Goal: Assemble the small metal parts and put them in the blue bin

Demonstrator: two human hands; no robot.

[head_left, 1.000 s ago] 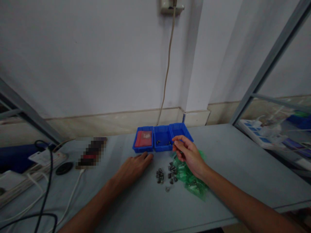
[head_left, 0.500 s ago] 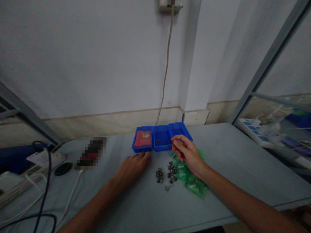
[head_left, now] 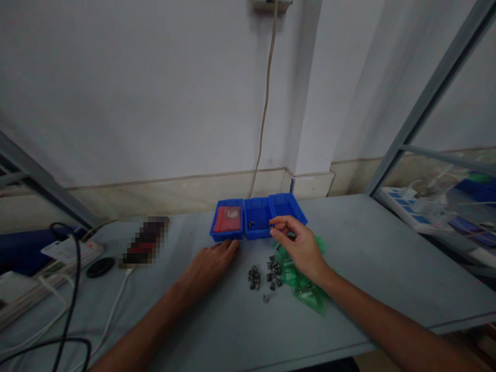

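Observation:
My right hand point(head_left: 300, 245) hovers at the front of the middle blue bin point(head_left: 257, 235). Its thumb and forefinger pinch a small dark metal screw, mostly hidden by the fingertips. A few similar pieces point(head_left: 251, 224) lie inside that bin. My left hand point(head_left: 217, 261) rests flat on the table, fingers outstretched near the left blue bin point(head_left: 213, 232), holding nothing. Two small piles of metal screws, a left pile point(head_left: 254, 278) and a right pile point(head_left: 273, 267), lie between my hands. Under my right hand is a green plastic bag point(head_left: 310, 297) containing more metal parts.
A red packet point(head_left: 227, 219) fills the left bin; the right blue bin point(head_left: 287, 204) adjoins the middle one. One light metal piece point(head_left: 266, 298) lies nearer me. Leftward are a blurred-out phone-like object point(head_left: 145, 243), a black round disc point(head_left: 101, 267) and cables point(head_left: 116, 310). Metal frame posts point(head_left: 426, 103) flank the table.
My right hand has shifted slightly left, its fingertips now at the middle bin's front right corner. My left hand stays in place.

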